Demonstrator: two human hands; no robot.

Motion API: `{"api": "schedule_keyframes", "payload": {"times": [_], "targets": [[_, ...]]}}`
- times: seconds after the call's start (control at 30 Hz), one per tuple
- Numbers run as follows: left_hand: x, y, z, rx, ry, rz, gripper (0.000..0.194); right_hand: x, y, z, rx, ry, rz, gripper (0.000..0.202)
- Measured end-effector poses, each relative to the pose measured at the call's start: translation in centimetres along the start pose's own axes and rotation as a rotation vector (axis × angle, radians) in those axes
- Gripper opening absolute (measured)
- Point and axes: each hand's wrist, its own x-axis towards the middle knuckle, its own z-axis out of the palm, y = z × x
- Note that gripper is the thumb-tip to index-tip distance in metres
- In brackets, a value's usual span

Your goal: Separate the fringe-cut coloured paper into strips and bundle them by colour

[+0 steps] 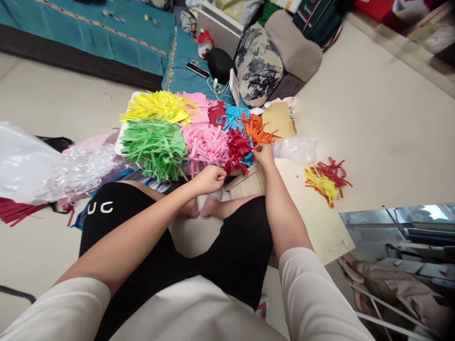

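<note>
Bundles of fringed paper strips cover a low surface before my knees: yellow (156,105), green (154,147), pink (206,144), dark red (239,149), blue (234,116) and orange (259,129). My left hand (212,179) is closed, its fingers pressed together at the near edge of the pink and dark red fringe. What it holds, if anything, is too small to make out. On the other side of the dark red bundle, my right hand (263,155) pinches at the ends of the dark red strips, just below the orange bundle.
A yellow and red fringe bundle (322,180) lies to the right on a pale board (309,222). Clear plastic bags (31,163) are at the left. Behind are a teal-covered seat (88,33), a phone (197,69), a black round case (221,65) and a patterned cushion (259,64).
</note>
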Motion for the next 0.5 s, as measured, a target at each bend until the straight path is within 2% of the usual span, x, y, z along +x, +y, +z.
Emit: {"api": "schedule_keyframes", "payload": {"times": [0.17, 0.5], "targets": [[0.0, 0.5, 0.8, 0.010, -0.017, 0.010, 0.040, -0.4, -1.6, -0.1, 0.029, 0.068, 0.131, 0.020], [0.0, 0.4, 0.5, 0.012, 0.006, -0.013, 0.040, -0.4, -3.2, 0.0, 0.162, 0.092, 0.150, 0.019]]}}
